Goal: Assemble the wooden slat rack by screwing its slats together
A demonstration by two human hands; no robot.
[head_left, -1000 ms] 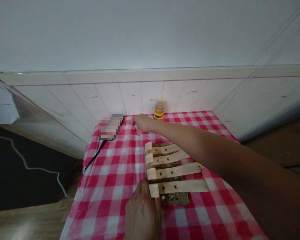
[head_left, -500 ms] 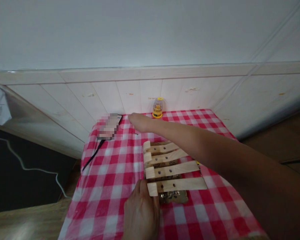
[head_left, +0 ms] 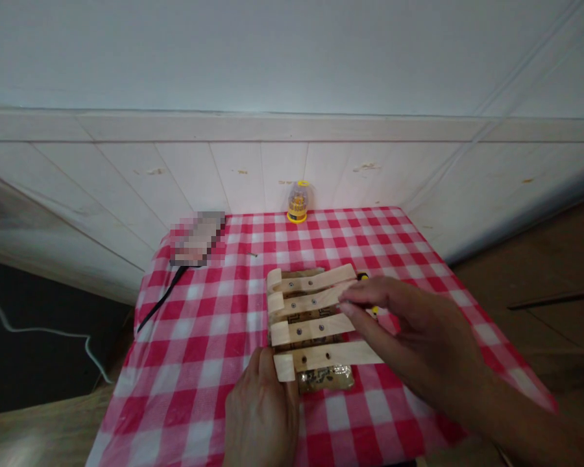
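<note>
Several pale wooden slats [head_left: 311,331], each with a block at its left end and two screw holes, lie side by side across a brown, shiny patterned base piece [head_left: 326,377] on the table. At the left end of the nearest wooden slat [head_left: 350,355], my left hand [head_left: 263,408] is closed round the block and edge. My right hand [head_left: 409,331] is over the right part of the slats, thumb and forefinger pinched together. Anything between those fingertips is too small to make out. Partly hidden behind it is a yellow and black object [head_left: 363,277].
A red-and-white checked cloth [head_left: 175,383] covers the table against the panelled wall. At the back stands a clear and yellow container [head_left: 297,204]. A blurred flat device [head_left: 199,240] with a black strap lies at the back left. One small thin piece [head_left: 253,254] rests behind the slats.
My right hand has come back from the far side of the table to above the slats. My left hand keeps its place at the nearest slat. The view has shifted slightly.
</note>
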